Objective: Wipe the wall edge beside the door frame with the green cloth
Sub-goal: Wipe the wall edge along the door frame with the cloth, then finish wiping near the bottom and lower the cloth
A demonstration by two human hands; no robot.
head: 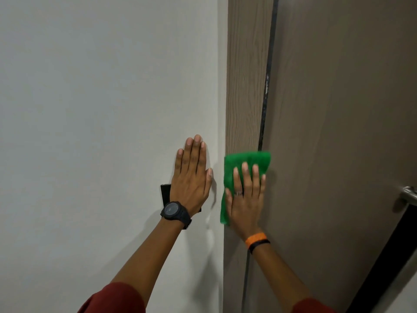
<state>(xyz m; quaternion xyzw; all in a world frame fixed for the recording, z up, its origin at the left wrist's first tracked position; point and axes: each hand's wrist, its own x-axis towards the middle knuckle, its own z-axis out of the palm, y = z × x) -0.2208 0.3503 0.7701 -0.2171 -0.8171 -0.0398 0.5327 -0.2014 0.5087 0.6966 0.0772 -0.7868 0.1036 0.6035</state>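
My right hand [246, 195] is flat, fingers spread, pressing the green cloth [246, 160] onto the door frame [246, 86], its left edge at the wall edge [220, 109]. An open palm spreads the pressure; I'm not gripping anything. My left hand [191, 177] is flat and empty on the wall [101, 109] just beside it, bracing me. The cloth looks too far right, so it needs shifting left onto the wall.

I wear dark red sleeves [117, 297] pushed up my forearms, a chunky black watch [174, 212] on my left wrist, orange and black bands [256, 240] on my right wrist, and a ring [238, 193].
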